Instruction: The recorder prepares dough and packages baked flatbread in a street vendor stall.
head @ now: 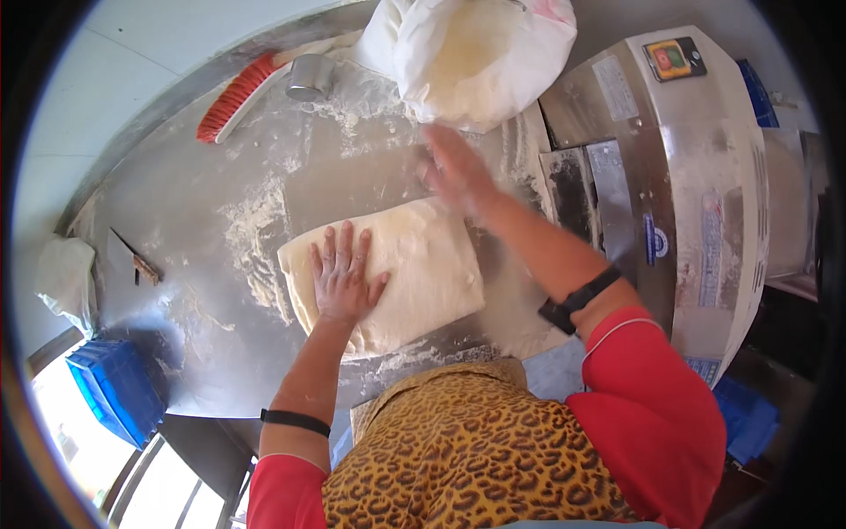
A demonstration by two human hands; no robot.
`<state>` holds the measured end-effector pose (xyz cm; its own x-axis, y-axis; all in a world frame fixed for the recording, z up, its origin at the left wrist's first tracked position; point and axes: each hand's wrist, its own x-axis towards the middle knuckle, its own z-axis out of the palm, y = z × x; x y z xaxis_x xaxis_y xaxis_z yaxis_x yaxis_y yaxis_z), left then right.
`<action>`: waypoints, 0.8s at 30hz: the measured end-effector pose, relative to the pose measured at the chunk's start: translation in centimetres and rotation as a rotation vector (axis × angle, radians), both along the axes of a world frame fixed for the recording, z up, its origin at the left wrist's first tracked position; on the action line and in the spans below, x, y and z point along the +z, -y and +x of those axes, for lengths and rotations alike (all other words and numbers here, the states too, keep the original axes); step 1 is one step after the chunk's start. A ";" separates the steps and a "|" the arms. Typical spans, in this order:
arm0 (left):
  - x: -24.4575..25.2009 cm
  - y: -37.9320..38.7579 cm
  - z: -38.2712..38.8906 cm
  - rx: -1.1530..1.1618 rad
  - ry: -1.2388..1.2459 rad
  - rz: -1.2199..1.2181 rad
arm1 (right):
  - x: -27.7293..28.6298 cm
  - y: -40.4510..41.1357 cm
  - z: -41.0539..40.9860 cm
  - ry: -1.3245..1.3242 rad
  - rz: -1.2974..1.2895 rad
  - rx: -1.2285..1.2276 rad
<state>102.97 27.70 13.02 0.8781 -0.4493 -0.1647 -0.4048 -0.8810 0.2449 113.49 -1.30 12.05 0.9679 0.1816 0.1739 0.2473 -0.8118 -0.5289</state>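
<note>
A thick folded slab of pale dough (423, 264) lies on the floured metal worktable (198, 198) in front of me. My left hand (345, 278) rests flat on the dough's left half, palm down and fingers spread. Beyond the slab's far right corner, my right hand (456, 168) is blurred by motion, its fingers apart and nothing visible in them. Just past it stands a white sack (489, 59) with its mouth open and pale flour (469, 40) inside.
A red-bristled brush (241, 99) and a metal cup (310, 77) lie at the back left. Farther left is a wooden-handled scraper or knife (135, 258), near a blue crate (115, 390). A metal machine (700, 198) with a switch box (674, 58) borders the right side.
</note>
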 end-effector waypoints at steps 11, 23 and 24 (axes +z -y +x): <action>0.1 0.3 0.7 0.013 -0.027 -0.053 | 1.3 9.4 18.0 -0.352 -0.745 -0.128; 6.6 11.6 -4.2 -0.327 -0.198 -0.421 | -0.5 4.1 -1.4 -0.172 -0.059 0.379; 5.6 12.5 -5.8 -0.395 -0.132 -0.457 | 1.9 -0.1 -4.1 -0.477 -0.299 0.351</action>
<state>97.13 15.16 18.62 0.6163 -0.7871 0.0246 -0.6194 -0.4652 0.6324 109.36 -1.20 13.92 0.8006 0.4744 -0.3662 0.3183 -0.8543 -0.4108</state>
